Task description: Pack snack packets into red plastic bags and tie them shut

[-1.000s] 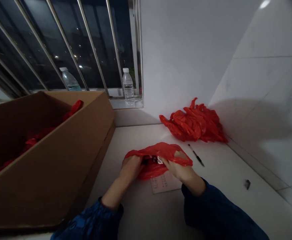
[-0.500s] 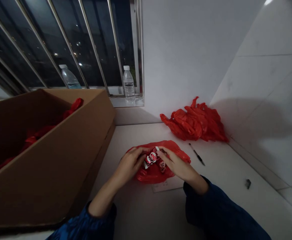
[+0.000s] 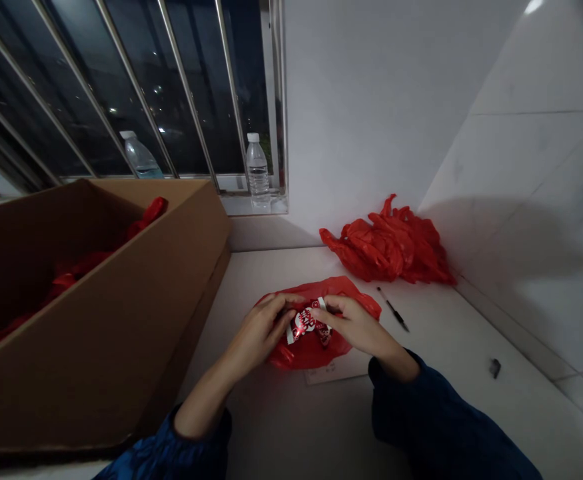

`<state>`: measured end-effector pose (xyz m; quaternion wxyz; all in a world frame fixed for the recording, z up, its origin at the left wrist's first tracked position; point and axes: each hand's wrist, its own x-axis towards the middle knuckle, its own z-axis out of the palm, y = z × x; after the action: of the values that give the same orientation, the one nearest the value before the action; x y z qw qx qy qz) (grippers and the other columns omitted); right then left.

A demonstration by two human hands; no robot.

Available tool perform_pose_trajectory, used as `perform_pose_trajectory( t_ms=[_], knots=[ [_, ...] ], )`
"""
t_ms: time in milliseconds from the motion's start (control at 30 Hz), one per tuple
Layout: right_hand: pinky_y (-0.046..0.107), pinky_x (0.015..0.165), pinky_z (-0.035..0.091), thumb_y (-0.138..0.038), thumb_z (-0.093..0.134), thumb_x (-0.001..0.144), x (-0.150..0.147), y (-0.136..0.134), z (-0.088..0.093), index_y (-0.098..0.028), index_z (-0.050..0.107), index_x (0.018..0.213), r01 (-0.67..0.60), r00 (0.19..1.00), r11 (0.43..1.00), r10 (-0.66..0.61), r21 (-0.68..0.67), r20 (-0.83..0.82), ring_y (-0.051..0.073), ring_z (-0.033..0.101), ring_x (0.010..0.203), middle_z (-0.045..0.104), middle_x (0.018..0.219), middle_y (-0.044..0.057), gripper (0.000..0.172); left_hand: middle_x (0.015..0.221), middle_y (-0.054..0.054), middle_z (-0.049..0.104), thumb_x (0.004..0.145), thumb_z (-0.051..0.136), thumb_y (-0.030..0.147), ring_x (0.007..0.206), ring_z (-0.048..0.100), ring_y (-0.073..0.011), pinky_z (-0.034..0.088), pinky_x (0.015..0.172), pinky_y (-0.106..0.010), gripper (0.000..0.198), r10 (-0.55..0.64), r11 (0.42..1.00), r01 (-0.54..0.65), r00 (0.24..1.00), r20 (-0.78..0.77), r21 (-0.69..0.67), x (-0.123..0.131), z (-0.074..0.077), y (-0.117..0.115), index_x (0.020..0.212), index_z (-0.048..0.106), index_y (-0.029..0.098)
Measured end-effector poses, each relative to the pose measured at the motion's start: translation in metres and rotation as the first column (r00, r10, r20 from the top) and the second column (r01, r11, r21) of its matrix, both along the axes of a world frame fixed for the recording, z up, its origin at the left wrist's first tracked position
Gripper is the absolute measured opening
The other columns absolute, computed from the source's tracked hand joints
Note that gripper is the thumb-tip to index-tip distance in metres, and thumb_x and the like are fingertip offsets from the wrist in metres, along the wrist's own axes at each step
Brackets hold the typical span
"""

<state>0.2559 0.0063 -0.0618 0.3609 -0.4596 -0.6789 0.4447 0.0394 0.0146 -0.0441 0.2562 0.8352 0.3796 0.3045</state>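
Observation:
A small red-and-white wrapped snack packet (image 3: 303, 323) is held above a spread red plastic bag (image 3: 301, 359). My left hand (image 3: 260, 333) pinches the packet's left end between thumb and fingers. At its upper right end, my right hand (image 3: 358, 325) is closed on the same packet, thumb across the front. Another red wrapped packet (image 3: 325, 335) lies just behind it, inside the bag and partly covered by my right hand. Beneath the bag's front edge a white paper (image 3: 338, 371) with faint marks sticks out.
A large open cardboard box (image 3: 136, 293) with red bags (image 3: 86, 263) inside stands at left. Crumpled red plastic bags (image 3: 388, 243) lie against the wall. To the right are a black pen (image 3: 394, 311) and a small dark object (image 3: 494, 367). Water bottles (image 3: 258, 172) stand on the windowsill.
The packet has tilted flatter, its printed face turning. My right hand has shifted its fingers around the packet's right end; my left hand has barely moved.

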Motion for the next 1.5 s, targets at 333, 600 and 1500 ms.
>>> perform_pose_trajectory(
  t_ms=[333,600,1500],
  knots=[
    [0.027,0.068,0.049,-0.045,0.055,0.093,-0.002,0.0,0.0,-0.017,0.063,0.088,-0.019,0.999,0.999,0.02,0.039,-0.038,0.015,0.06,0.074,0.065,0.08,0.0,0.03,0.131,-0.009,0.061,0.09,0.061,0.036,0.116,0.06,-0.0213,0.049,0.1,-0.033,0.041,0.04,0.964,0.025,0.97,0.239,-0.263,0.01,-0.014,0.0,0.128,0.051,0.021],
    [0.033,0.079,0.051,-0.046,0.049,0.095,-0.004,-0.008,-0.002,-0.021,0.061,0.111,0.191,0.951,0.976,-0.209,0.1,0.227,0.022,0.066,0.096,0.07,0.104,0.007,0.031,0.125,-0.009,0.064,0.098,0.046,0.043,0.109,0.064,-0.0223,0.049,0.095,-0.038,0.061,0.196,0.974,-0.198,0.98,-0.034,-0.111,0.006,-0.004,-0.005,0.152,0.022,0.026],
    [0.031,0.059,0.046,-0.039,0.059,0.09,0.063,-0.065,0.047,-0.024,0.057,0.088,0.123,0.504,0.683,-0.668,0.72,0.548,0.024,0.066,0.083,0.065,0.097,0.004,0.016,0.082,0.001,0.068,0.08,0.063,0.036,0.068,0.06,-0.0177,0.031,0.056,-0.026,0.014,0.116,0.966,-0.23,0.797,-0.593,-0.119,-0.04,0.055,-0.059,0.086,0.061,0.024]
  ],
)
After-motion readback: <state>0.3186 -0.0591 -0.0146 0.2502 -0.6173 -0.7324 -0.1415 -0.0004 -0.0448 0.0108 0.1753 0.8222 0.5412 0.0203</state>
